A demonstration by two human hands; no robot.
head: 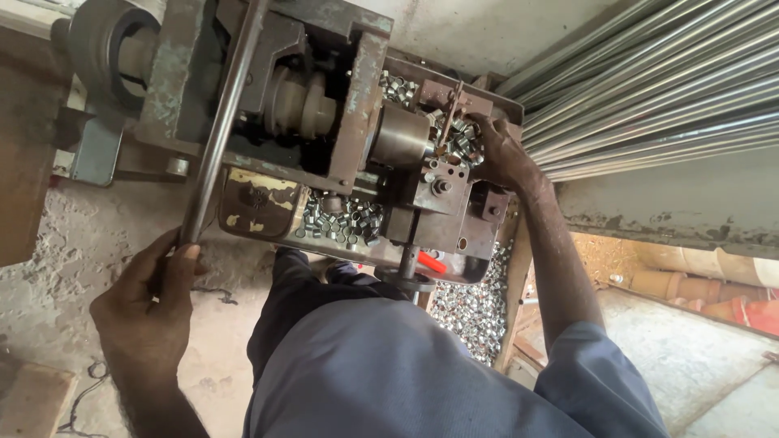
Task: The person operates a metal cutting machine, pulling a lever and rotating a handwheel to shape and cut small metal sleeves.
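Hidden and cut-off parts, head view.
Right hand (pixel 497 154) fingertips buried among small shiny metal rings (pixel 459 139); long grey steel lever (pixel 217 130) cropped at top edge; bundled bright steel rods (pixel 649 89) cropped at right.

Left hand (pixel 146 304) curled in a closed grip, arm low; right hand (pixel 499 150) stretched forward, fingers bent downward

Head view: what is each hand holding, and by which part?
The left hand grips the long metal lever at its lower end. The right hand rests among small metal rings on the machine; any hold cannot be told.
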